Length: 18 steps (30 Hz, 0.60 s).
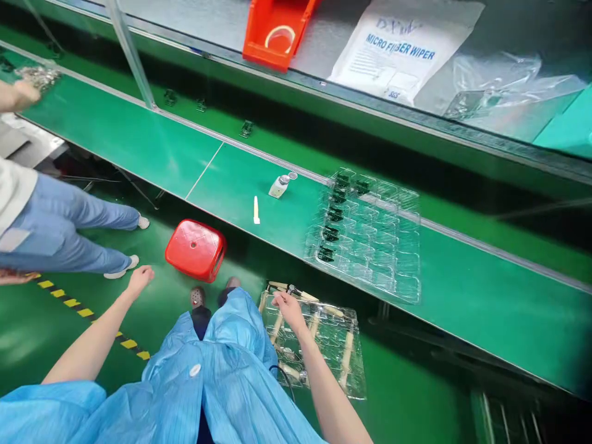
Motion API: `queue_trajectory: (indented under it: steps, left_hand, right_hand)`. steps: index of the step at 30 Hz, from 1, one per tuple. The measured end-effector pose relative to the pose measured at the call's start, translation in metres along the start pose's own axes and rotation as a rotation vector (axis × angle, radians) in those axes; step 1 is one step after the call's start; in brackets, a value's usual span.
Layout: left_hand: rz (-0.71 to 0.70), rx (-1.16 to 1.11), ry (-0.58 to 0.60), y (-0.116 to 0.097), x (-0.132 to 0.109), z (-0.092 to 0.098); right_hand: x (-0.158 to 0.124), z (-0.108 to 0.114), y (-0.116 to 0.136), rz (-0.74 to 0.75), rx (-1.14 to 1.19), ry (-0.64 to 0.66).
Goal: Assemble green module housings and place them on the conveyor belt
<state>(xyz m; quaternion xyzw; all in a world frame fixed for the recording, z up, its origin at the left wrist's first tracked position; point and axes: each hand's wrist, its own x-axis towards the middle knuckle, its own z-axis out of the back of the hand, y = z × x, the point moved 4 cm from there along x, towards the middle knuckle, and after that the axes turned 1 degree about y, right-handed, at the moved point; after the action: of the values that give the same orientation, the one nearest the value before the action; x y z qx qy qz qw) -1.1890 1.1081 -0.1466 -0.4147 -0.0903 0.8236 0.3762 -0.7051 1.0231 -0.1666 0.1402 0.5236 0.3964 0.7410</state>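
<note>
My left hand (141, 281) hangs beside the red stool (193, 246), apart from it, with its fingers loosely curled and nothing seen in them. My right hand (287, 308) is held in front of my blue smock, fingers curled in and no object visible in them. Below it, a clear plastic tray (356, 364) rests on a frame with pale bars (346, 354) near the floor. On the green bench a clear blister tray (383, 246) holds several small black parts (330, 233) along its left side. Left of this tray are a small white bottle (278, 187) and a white brush-like tool (256, 210).
A shelf above the bench carries an orange bin (266, 46) with a tape roll, a white wiper bag (398, 61) and clear plastic bags (499, 80). More small parts (246, 128) lie along the conveyor. A person (78, 216) stands at the left. Yellow-black tape (71, 303) marks the floor.
</note>
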Motion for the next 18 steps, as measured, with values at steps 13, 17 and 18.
queue_trajectory:
  steps: [13,17,18]
  left_hand:
    - [-0.355,0.336,-0.035,-0.247,0.100,-0.118]
    - [-0.375,0.633,0.065,-0.276,0.113,-0.140]
    - [-0.379,0.697,0.092,-0.279,0.113,-0.142]
  right_hand:
    - [0.154,0.042,0.116,0.255,-0.194,0.002]
    - [0.196,0.030,0.162,0.264,-0.311,-0.091]
    - [0.203,0.027,0.172,0.268,-0.341,-0.111]
